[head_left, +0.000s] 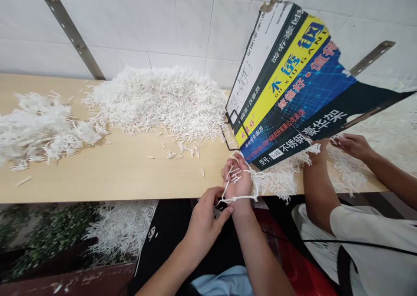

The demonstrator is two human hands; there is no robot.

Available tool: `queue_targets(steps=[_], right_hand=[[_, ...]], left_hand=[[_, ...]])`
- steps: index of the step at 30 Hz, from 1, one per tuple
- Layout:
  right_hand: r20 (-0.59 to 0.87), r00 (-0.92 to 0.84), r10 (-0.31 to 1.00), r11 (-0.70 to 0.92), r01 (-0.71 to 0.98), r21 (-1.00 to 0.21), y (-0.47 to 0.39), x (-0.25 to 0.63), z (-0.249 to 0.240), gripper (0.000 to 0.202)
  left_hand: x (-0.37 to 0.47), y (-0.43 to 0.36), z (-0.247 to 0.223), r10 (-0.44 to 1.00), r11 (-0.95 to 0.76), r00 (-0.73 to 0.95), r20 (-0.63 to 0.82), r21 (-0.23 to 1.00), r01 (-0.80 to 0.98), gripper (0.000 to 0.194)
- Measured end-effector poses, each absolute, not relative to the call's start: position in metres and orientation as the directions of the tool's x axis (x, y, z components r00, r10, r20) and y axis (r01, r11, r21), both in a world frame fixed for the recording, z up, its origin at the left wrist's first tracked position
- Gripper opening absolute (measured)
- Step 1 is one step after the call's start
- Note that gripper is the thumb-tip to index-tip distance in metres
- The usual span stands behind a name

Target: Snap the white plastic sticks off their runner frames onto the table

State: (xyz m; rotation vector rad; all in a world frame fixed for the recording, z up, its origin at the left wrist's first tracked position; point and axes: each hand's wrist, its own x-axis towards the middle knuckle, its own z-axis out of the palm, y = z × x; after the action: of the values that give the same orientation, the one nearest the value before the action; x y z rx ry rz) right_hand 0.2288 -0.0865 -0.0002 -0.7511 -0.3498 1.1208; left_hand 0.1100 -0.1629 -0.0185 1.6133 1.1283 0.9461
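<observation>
A thin white cord point(243, 197) with short branching pieces loops around my right wrist and across the palm. My right hand point(239, 181) is palm up at the table's front edge, its fingers curled over several small white pieces. To its left, my left hand point(208, 211) pinches the cord near the right wrist with thumb and forefinger. Behind my hands, a large heap of small white pieces point(163, 98) lies against the wall, and a smaller heap point(39, 128) is at the far left.
A printed cardboard panel point(286, 83) stands upright on the wooden table point(130, 178), right of my hands, with a black wire stand at its corner. Beyond it, another person's hands point(353, 146) work among white pieces. Metal brackets point(76, 39) are on the wall; white pieces also lie below the table.
</observation>
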Motion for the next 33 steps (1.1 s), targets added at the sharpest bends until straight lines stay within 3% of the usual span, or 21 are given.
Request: queue_targets(steps=[3, 5, 8, 13, 15, 18, 21, 24, 26, 27, 30, 33], right_hand=[[-0.174, 0.330, 0.928, 0.157, -0.770, -0.619, -0.113, 0.237, 0.017, 0.017], [-0.151, 0.324, 0.934, 0.173, -0.779, -0.602, -0.136, 0.247, 0.028, 0.014], [-0.132, 0.394, 0.909, 0.202, -0.697, -0.688, -0.171, 0.261, 0.033, 0.021], [-0.174, 0.373, 0.911, 0.046, -0.512, -0.858, -0.209, 0.270, 0.001, 0.026], [-0.205, 0.274, 0.940, -0.101, -0.351, -0.931, -0.219, 0.276, -0.014, 0.033], [-0.307, -0.011, 0.952, -0.301, 0.170, -0.938, -0.228, 0.298, -0.024, 0.037], [-0.395, -0.110, 0.912, -0.261, 0.587, -0.766, -0.229, 0.335, -0.024, 0.040], [-0.367, 0.091, 0.926, -0.269, 0.841, -0.469, -0.223, 0.366, -0.019, 0.043], [-0.267, 0.180, 0.947, -0.274, 0.888, -0.370, -0.218, 0.367, -0.011, 0.044], [-0.196, 0.177, 0.965, -0.243, 0.883, -0.402, -0.215, 0.358, -0.006, 0.043], [0.050, 0.076, 0.996, -0.020, 0.723, -0.690, -0.213, 0.303, 0.009, 0.031], [0.172, -0.099, 0.980, 0.198, 0.510, -0.837, -0.212, 0.236, 0.015, 0.028]], left_hand=[[0.095, -0.165, -0.020, 0.914, -0.215, 0.405, 0.034, 0.886, 0.411, 0.010], [0.083, -0.173, -0.022, 0.880, -0.368, 0.464, 0.101, 0.761, 0.534, 0.015], [0.061, -0.189, -0.026, 0.820, -0.552, 0.513, 0.256, 0.590, 0.588, 0.016], [0.029, -0.204, -0.031, 0.748, -0.652, 0.538, 0.388, 0.582, 0.486, 0.028], [0.020, -0.206, -0.035, 0.729, -0.676, 0.529, 0.434, 0.578, 0.458, 0.033], [0.010, -0.207, -0.041, 0.727, -0.677, 0.543, 0.419, 0.570, 0.466, 0.028], [0.002, -0.208, -0.045, 0.741, -0.631, 0.613, 0.275, 0.595, 0.497, 0.017], [-0.002, -0.209, -0.048, 0.772, -0.564, 0.619, 0.141, 0.599, 0.568, 0.017], [-0.002, -0.208, -0.049, 0.803, -0.498, 0.592, 0.068, 0.621, 0.605, 0.018], [0.000, -0.207, -0.048, 0.826, -0.444, 0.562, 0.032, 0.652, 0.615, 0.017], [0.010, -0.201, -0.041, 0.905, -0.205, 0.417, -0.077, 0.782, 0.588, 0.018], [0.024, -0.190, -0.025, 0.948, 0.035, 0.270, -0.169, 0.897, 0.440, 0.025]])
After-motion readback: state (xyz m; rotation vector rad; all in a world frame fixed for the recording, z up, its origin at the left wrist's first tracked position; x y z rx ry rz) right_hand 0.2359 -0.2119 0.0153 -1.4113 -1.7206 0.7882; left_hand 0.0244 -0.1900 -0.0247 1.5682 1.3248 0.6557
